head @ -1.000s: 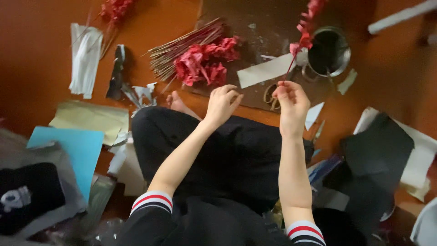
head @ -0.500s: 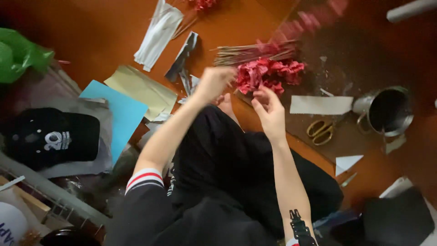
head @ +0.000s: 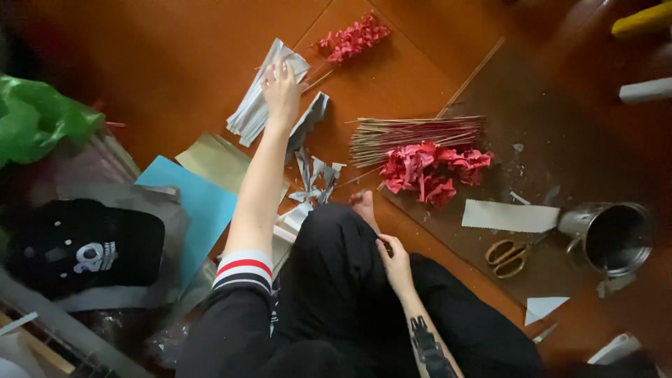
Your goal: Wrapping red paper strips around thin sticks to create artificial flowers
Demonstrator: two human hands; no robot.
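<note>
A dark rectangular work mat (head: 560,140) lies on the orange-brown floor, bearing a bundle of thin wooden sticks (head: 416,131), a heap of crumpled red paper pieces (head: 430,171), a steel cup (head: 612,236) and gold-handled scissors (head: 509,255). Off the mat, the left hand (head: 280,89) is stretched forward, fingers laid down on a stack of silver-grey paper strips (head: 255,105); whether it pinches a strip cannot be told. The right hand (head: 395,262) rests loosely curled on the black-trousered knee, holding nothing visible.
</note>
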